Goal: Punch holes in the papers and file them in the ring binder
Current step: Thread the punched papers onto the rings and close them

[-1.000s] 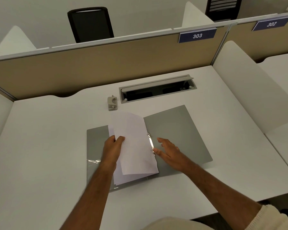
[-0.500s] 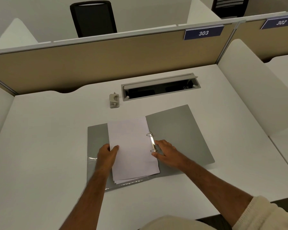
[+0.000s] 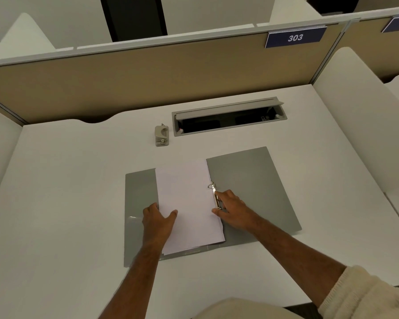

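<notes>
A grey ring binder lies open and flat on the white desk. A stack of white papers rests on its left half, its right edge against the metal rings. My left hand lies flat on the papers' lower left edge, thumb spread over the sheet. My right hand rests beside the ring mechanism, fingertips touching the rings and the papers' right edge. A small grey hole punch stands behind the binder.
A recessed cable tray with its lid up is set into the desk behind the binder. Beige partition with a "303" sign closes the back; white side dividers flank the desk.
The top sheet, lifted and curled a second ago, now lies flat on the stack. My left hand slid down its left edge; my right hand moved in against the rings.
</notes>
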